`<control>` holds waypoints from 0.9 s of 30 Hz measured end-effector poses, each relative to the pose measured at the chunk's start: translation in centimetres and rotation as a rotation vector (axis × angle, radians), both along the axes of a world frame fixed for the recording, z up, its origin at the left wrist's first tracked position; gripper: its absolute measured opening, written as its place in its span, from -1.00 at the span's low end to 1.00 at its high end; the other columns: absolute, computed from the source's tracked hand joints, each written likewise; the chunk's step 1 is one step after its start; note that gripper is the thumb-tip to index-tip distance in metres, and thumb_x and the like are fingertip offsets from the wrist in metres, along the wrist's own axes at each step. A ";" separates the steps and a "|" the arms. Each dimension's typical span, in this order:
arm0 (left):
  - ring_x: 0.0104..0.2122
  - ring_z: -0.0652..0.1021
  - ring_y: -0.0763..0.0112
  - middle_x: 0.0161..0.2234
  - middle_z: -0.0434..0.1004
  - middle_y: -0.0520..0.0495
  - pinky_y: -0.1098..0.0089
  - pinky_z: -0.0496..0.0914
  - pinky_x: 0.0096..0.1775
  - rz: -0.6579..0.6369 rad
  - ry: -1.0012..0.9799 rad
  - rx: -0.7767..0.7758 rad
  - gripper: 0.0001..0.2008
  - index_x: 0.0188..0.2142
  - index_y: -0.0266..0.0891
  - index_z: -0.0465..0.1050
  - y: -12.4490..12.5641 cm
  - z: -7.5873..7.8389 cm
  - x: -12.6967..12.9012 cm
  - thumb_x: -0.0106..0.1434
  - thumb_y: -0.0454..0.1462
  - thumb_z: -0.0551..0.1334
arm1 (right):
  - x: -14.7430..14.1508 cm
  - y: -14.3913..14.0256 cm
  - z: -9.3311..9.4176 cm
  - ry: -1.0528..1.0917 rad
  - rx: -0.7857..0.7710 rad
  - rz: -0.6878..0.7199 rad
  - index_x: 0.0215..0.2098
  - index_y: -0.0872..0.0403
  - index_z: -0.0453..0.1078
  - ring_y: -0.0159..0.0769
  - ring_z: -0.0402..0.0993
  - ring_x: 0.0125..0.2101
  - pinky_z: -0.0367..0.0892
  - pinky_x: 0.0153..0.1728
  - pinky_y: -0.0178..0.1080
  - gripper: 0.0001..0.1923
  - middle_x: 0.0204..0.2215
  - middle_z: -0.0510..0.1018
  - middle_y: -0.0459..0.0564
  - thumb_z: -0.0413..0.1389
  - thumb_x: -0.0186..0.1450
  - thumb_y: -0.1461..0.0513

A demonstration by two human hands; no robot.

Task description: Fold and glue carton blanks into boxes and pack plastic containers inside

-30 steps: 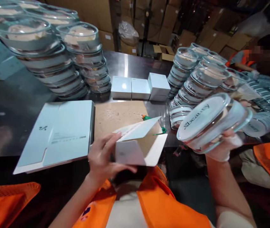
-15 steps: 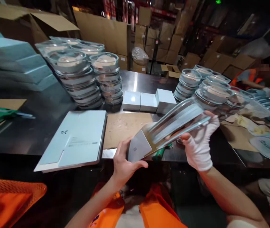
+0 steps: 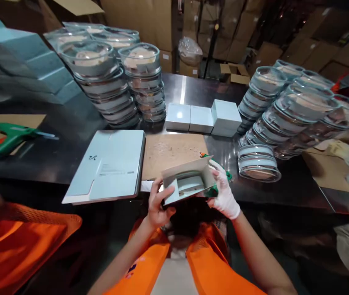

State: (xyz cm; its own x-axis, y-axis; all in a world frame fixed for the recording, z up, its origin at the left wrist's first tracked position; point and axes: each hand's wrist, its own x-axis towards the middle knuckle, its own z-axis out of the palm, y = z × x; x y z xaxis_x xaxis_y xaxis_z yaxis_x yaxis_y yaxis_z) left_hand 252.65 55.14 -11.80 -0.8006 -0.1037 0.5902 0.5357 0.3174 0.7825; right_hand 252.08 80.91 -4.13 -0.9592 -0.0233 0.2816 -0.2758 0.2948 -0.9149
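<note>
Between my hands is a small white box (image 3: 177, 164) with its opening facing me. Inside it shows a pale, curved-edged piece (image 3: 189, 185), only partly visible. My bare left hand (image 3: 159, 203) grips the box's left end, the thumb over its front edge. On the right end, my gloved right hand (image 3: 223, 192) has its fingers on the upper edge and its thumb below. A brown cardboard sheet (image 3: 174, 149) lies on the table just behind the box. A green tool (image 3: 213, 191), mostly hidden, is behind the box and my right hand.
A large flat white box (image 3: 108, 168) lies at left, beyond it a green glue gun (image 3: 14, 137). Clear round containers stand stacked at the left (image 3: 143, 82) and right (image 3: 294, 106). Small white boxes (image 3: 200, 119) line the middle back. An orange-clad person sits at left.
The clear round container is out of my right hand's grip, and that hand now holds the box's right end. The box has turned its opening toward me and come lower.
</note>
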 end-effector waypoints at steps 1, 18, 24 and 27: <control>0.08 0.62 -0.09 -0.05 0.62 -0.26 -0.08 0.52 0.12 -0.021 -0.006 -0.017 -0.27 -0.22 -0.11 0.65 -0.1 0.4 0.0 0.22 0.43 0.14 | -0.4 -1.0 -0.2 0.007 -0.031 0.048 -0.03 -0.08 0.57 0.11 0.36 0.35 0.24 0.41 0.10 -0.11 0.28 0.46 0.10 0.28 -0.05 -0.49; -0.08 0.59 0.02 -0.32 0.50 -0.13 0.05 0.46 0.06 0.107 0.082 -0.058 -0.20 -0.34 -0.17 0.61 -0.9 -1.2 -1.4 0.08 0.51 0.21 | 0.8 1.0 0.3 -0.589 0.565 -0.573 -0.14 0.02 0.50 0.05 0.63 -0.04 0.46 0.05 0.01 -0.49 -0.09 0.66 0.17 -0.06 0.47 -0.16; -0.05 0.55 0.11 -0.30 0.43 -0.03 0.11 0.44 0.07 0.027 0.243 -0.020 -0.53 -0.18 -0.12 0.52 0.1 -0.5 -2.5 0.22 0.19 0.40 | -0.9 1.1 -2.3 -0.833 0.456 -0.568 -0.09 0.07 0.49 0.09 0.65 -0.08 0.47 -0.04 -0.06 -0.51 -0.20 0.68 0.19 0.38 0.07 0.05; -0.04 0.56 0.13 -0.27 0.48 -0.03 0.11 0.45 0.08 0.053 0.211 0.017 -0.59 -0.13 -0.11 0.52 0.0 1.2 -1.6 0.27 0.12 0.39 | -1.2 1.3 -3.5 -0.704 -0.010 -0.589 -0.32 0.04 0.43 -0.09 0.59 -0.35 0.48 -0.26 -0.15 -0.68 -0.48 0.57 -0.01 0.28 -0.02 0.11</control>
State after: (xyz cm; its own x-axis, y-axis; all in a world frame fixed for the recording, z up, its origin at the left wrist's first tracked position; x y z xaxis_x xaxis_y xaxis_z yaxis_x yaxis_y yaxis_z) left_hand 251.00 55.17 -10.58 -0.6528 -0.1539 0.7417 0.6709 0.3374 0.6604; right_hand 250.89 82.19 -7.59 -0.7655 0.5229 -0.3749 0.5387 0.2021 -0.8179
